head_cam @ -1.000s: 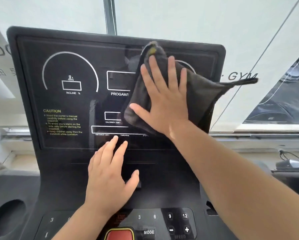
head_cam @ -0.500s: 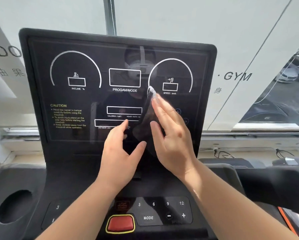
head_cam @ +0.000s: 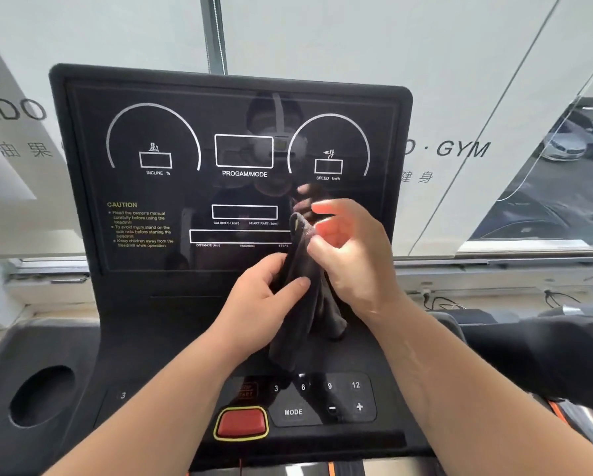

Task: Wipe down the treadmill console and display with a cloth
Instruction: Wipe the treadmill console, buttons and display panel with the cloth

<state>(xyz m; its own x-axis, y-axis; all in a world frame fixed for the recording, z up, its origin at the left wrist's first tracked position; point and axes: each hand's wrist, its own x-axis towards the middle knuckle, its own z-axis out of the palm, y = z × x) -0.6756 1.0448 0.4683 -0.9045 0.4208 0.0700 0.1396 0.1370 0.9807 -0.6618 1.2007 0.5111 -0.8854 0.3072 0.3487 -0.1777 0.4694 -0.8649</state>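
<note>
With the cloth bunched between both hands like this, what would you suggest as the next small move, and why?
Probably spread the cloth flat over the right hand and press it back on the display. It hangs bunched between both hands, the left hand pinching its middle, touching no glass.

Display: glossy black panel, smooth, mirror-like, carrying reflections; white and yellow printed markings.
Console: matt black plastic surround and lower deck, faintly textured, with a round cup recess at 8 o'clock.
Keypad, 6 o'clock: smooth semi-gloss black plastic with white legends.
Stop button: red plastic, slight sheen, yellow rim.
Cloth: dark grey fabric, soft, matt, napped, hanging in folds between left hand and right hand.
Window, 12 o'clock: frosted film on glass, printed grey lettering.
</note>
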